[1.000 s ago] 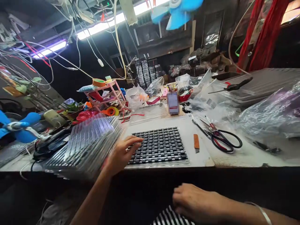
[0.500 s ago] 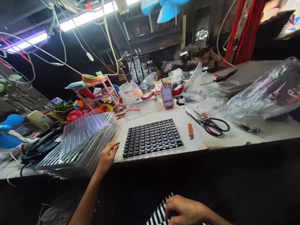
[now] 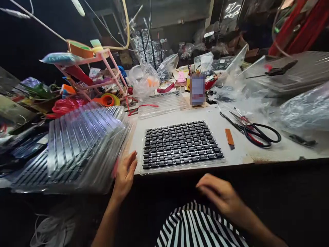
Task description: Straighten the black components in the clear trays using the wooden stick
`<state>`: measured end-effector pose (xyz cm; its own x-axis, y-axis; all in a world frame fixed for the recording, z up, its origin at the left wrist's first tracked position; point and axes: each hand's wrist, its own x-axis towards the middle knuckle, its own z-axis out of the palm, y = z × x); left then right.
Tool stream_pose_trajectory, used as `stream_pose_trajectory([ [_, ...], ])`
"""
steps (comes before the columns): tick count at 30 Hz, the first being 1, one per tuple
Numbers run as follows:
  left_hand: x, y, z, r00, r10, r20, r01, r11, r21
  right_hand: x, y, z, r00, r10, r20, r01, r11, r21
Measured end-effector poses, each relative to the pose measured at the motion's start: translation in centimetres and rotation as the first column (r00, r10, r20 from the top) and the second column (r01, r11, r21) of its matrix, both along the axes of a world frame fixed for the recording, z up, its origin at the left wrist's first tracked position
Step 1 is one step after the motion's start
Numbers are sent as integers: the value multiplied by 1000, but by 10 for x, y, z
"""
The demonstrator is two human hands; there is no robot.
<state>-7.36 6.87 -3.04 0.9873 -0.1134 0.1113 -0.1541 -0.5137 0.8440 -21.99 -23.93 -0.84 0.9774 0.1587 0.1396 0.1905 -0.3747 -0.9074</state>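
On bench, one chip tray [image 3: 181, 144], two hands [image 3: 125, 175]

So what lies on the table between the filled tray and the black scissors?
In the head view, only a small orange-brown blade lies between the tray of black parts and the scissors.

The left hand [image 3: 125, 175] has a narrow strip of bare tabletop [image 3: 136, 137] ahead of its fingertips. The stack of clear trays [image 3: 84, 144] hems it in on the left, touching it; the filled tray of black parts [image 3: 181, 144] lies just to its right. Beyond that tray, an orange-handled blade [image 3: 229, 138] and scissors [image 3: 253, 129] lie on otherwise open surface.
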Motion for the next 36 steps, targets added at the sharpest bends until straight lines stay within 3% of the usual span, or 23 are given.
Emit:
stream_pose_trajectory([
  [1,-3,-1,0,1000,-1,-19,1,1000,-7,3,-18,8,984,-173,35,174,984,-32],
  [2,-6,-2,0,1000,-3,-28,3,1000,3,8,-36,12,935,-339,101,348,934,-84],
  [3,-8,-4,1,1000,-5,-31,6,1000,30,14,-54,14,860,-482,166,506,849,-155],
  [5,-9,-9,2,1000,-10,-25,13,993,115,29,-84,9,724,-633,274,690,663,-290],
  [7,-8,-13,2,999,-31,-13,34,979,203,45,-108,-1,674,-668,315,731,544,-411],
  [10,-3,-17,1,996,-91,-8,90,956,280,67,-130,-15,693,-655,302,691,482,-539],
  [17,13,-26,-9,984,-170,45,138,907,399,91,-156,-14,709,-655,260,655,477,-586],
  [23,16,-27,-14,974,-209,84,148,876,459,99,-181,-14,798,-583,153,554,608,-569],
  [29,14,-33,-12,971,-228,70,162,844,512,108,-182,-14,774,-611,165,581,583,-568],
  [31,12,-35,-12,970,-232,70,161,833,530,107,-173,-15,724,-663,188,667,606,-434],
  [33,12,-36,-12,967,-242,75,163,821,547,106,-161,-15,660,-732,168,751,643,-151],
  [35,13,-36,-12,967,-245,72,165,815,556,103,-146,-14,620,-777,109,763,630,144],
  [36,13,-37,-12,968,-241,70,163,815,556,102,-139,-13,620,-780,82,750,620,230],
])
